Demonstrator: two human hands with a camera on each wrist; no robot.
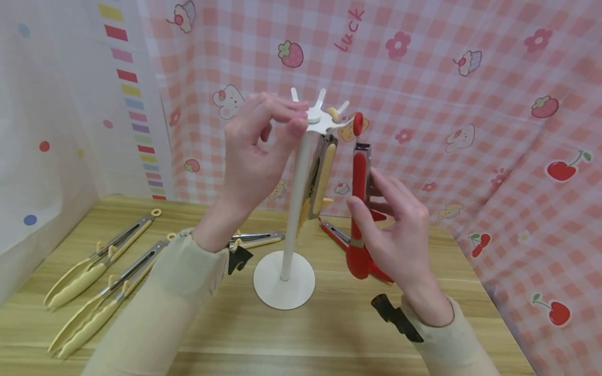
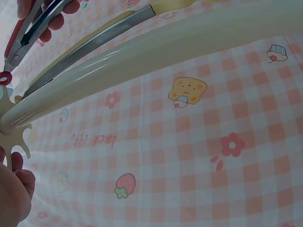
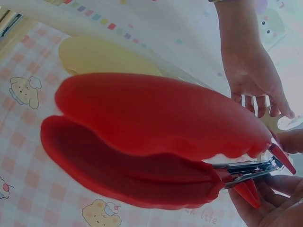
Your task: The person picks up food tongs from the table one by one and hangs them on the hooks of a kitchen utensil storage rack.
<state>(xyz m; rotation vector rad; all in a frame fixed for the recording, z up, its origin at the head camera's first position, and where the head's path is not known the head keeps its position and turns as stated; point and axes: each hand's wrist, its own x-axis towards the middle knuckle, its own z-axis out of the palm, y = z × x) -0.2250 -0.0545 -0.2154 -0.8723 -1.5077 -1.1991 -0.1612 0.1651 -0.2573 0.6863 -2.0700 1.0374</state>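
A white hook stand [image 1: 292,209] with a round base stands upright on the table. At its top, my left hand [image 1: 256,151] pinches one of the hooks between thumb and fingers. My right hand [image 1: 400,230] grips red tongs [image 1: 359,183] by the handles, their red heads [image 3: 151,113] pointing down and slightly parted. The red hanging ring [image 1: 358,124] of these tongs is at the tip of a right-hand hook. Yellow tongs [image 1: 323,180] hang from another hook, just behind the pole.
Two yellow tongs, one farther back [image 1: 101,258] and one nearer [image 1: 110,300], lie at the left of the table. Another yellow pair [image 1: 258,240] lies behind the stand. More red tongs [image 1: 335,233] rest behind my right hand. Checked cloth [image 1: 414,104] hangs behind the table.
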